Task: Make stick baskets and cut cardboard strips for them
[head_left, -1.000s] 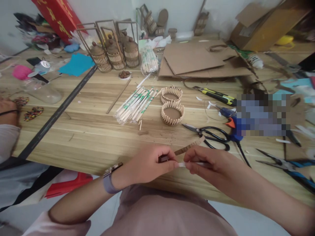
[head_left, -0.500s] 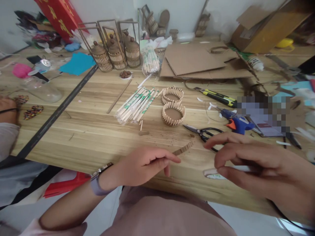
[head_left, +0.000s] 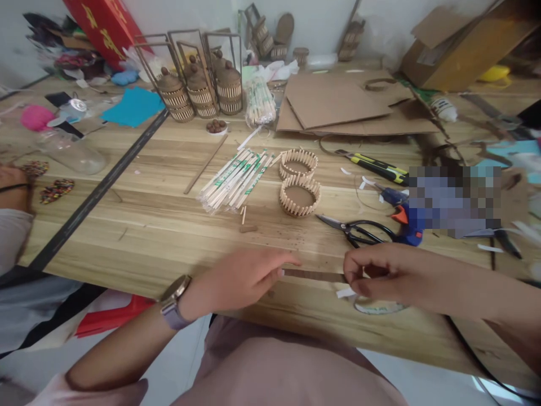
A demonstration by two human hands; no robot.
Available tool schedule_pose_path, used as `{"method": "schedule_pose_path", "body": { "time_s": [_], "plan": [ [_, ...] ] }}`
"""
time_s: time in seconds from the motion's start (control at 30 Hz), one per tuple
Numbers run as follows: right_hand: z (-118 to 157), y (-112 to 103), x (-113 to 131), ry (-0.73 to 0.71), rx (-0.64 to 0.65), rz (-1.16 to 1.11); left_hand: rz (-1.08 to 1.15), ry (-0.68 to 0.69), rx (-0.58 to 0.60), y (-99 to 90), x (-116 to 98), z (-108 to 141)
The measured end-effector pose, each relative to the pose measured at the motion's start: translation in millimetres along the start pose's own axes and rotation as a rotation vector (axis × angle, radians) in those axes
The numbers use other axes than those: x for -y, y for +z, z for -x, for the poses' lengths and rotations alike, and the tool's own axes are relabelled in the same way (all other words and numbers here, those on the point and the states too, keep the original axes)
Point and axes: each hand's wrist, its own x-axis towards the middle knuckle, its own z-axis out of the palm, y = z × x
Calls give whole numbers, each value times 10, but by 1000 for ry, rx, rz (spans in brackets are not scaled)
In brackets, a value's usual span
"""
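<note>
A thin brown cardboard strip [head_left: 315,275] stretches between my two hands, low over the wooden table. My left hand [head_left: 249,276], wearing a watch, pinches its left end. The other end sits between the thumb and fingers of my right hand [head_left: 374,273]. Under the right hand lies a curled white strip [head_left: 376,307] with green print. Black-handled scissors [head_left: 359,230] rest just beyond that hand. Farther off stand two touching rings of short sticks on brown bases, a near ring [head_left: 300,197] and a far ring [head_left: 298,162].
Wrapped chopsticks [head_left: 236,180] lie left of the rings. A utility knife [head_left: 374,168] and a blue glue gun [head_left: 408,223] are at right. Cardboard sheets [head_left: 333,104] and several small stick-sided baskets [head_left: 198,93] stand behind. Another person's arm [head_left: 14,192] rests at far left.
My right hand has come down and left and now grips the strip's free right end. The strip has swung from slanting upward to nearly level. The left hand has shifted slightly.
</note>
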Motion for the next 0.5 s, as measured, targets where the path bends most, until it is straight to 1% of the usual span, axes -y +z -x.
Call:
{"method": "schedule_pose_path", "body": {
  "time_s": [0.07,0.13,0.23,0.37,0.43,0.5],
  "plan": [
    [-87,2,5,13,-2,-36,-235,12,-17,106,32,-33],
    [-179,10,16,18,-23,-35,-434,12,-6,191,62,-56],
    [-296,14,25,-4,-44,1,-623,63,-20,260,90,-75],
    [-361,-12,21,-45,-24,64,-723,152,-93,293,83,-80],
    [-337,-36,20,-59,-55,107,-737,162,-140,311,66,-77],
    [-286,-55,19,-70,-125,158,-739,199,-146,333,47,-77]
  ]
}}
